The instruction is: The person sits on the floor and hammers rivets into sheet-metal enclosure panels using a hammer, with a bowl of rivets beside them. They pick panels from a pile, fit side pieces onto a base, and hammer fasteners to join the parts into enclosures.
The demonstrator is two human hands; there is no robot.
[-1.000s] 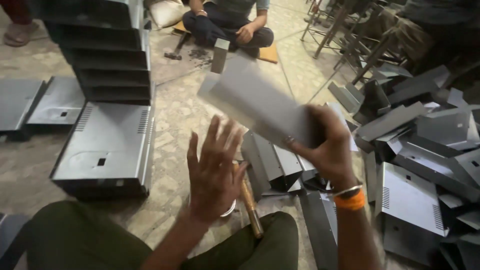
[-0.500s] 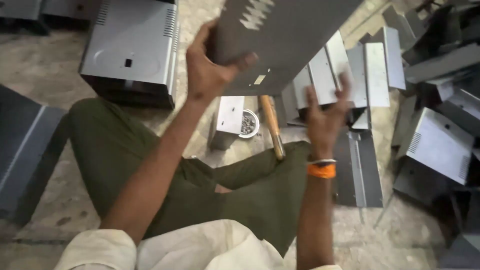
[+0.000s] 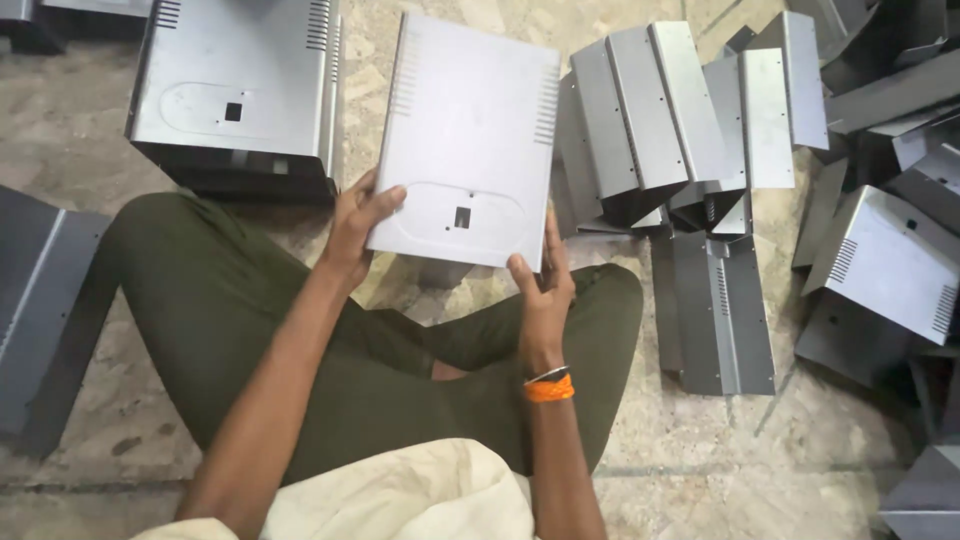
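Observation:
I hold a grey sheet-metal cover panel (image 3: pixel 470 130) flat in front of me, above my crossed legs. It has vent slots down both long sides and a small square hole inside an oval outline near my end. My left hand (image 3: pixel 355 225) grips its near left corner, thumb on top. My right hand (image 3: pixel 543 285), with an orange band at the wrist, holds its near right edge.
A stack of similar metal covers (image 3: pixel 235 90) sits on the stone floor to the upper left. Bent grey brackets (image 3: pixel 690 120) lie to the right, with more metal housings (image 3: pixel 885 265) at the far right. Another dark panel (image 3: pixel 35 310) lies at the left.
The panel has come down from a raised, tilted position to flat over my lap. Both hands have shifted to its near corners. The view has tipped downward.

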